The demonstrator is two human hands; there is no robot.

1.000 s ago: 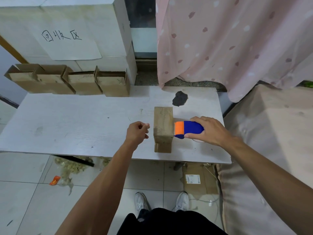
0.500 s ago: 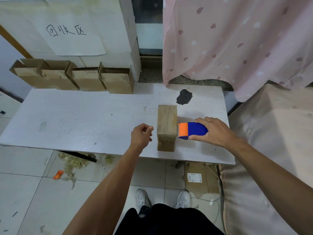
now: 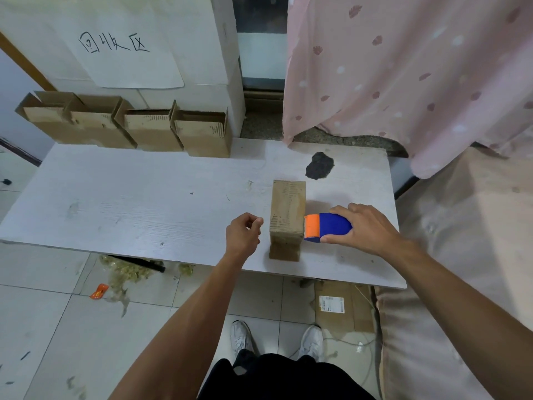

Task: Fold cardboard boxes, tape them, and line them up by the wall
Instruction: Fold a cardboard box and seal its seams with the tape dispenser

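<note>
A folded brown cardboard box [image 3: 287,210] stands on the white table [image 3: 138,203] near its front right edge. My right hand [image 3: 366,229] grips a blue and orange tape dispenser [image 3: 327,227], whose orange end touches the box's right side. My left hand [image 3: 243,233] hovers just left of the box with its fingers curled, thumb and forefinger pinched together; whether it holds tape is too small to tell. Several open-topped folded boxes [image 3: 202,134] stand in a row against the wall at the table's back left.
A paper sign [image 3: 124,50] hangs on the white wall. A pink curtain [image 3: 403,70] hangs at the back right. A dark patch [image 3: 319,166] marks the table behind the box. Flat cardboard [image 3: 343,307] lies on the floor by my feet, litter under the table.
The hands, box and dispenser keep nearly the same places on the table. The camera has tilted slightly, shifting the whole scene in the frame.
</note>
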